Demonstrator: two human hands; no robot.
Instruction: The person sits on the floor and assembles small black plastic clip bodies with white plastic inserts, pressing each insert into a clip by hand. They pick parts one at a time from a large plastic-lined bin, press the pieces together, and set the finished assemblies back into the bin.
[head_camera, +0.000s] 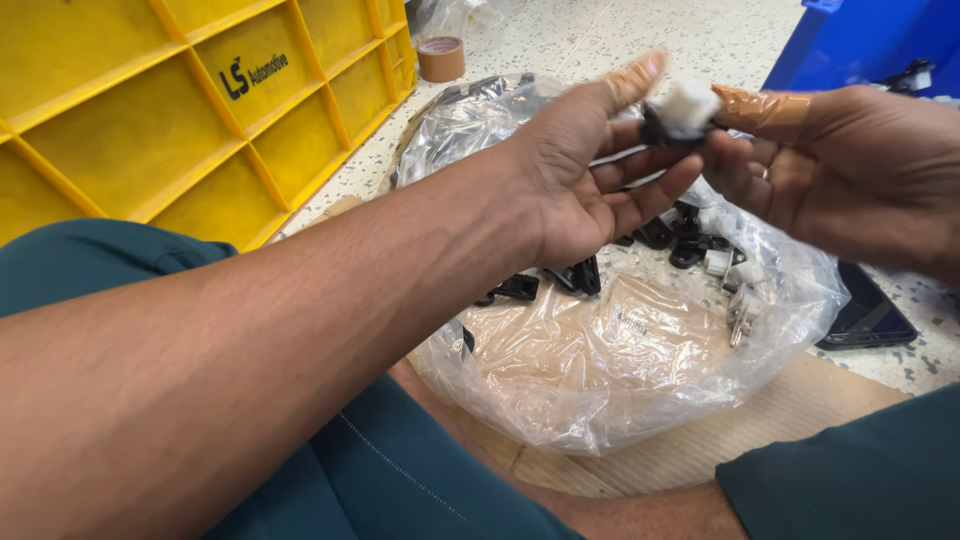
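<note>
Both hands meet above the clear plastic bag, which lies spread open on the speckled floor.

Left hand: palm up, fingers half curled, thumb extended with tan tape round its tip; thumb and fingertips pinch the small black-and-white part.

Right hand: comes in from the far side of the bag, taped forefinger pressing the white end of the same part, other fingers bent beneath it. A ring shows on one finger.

The part is held between the two hands, directly above the bag's far half, clear of its contents.

In the bag: loose black clips near its middle, small white pieces toward its right edge.

Left of the bag: yellow crate. Beyond the bag: tape roll. Right of the bag: dark phone flat on the floor; blue bin further back.
</note>
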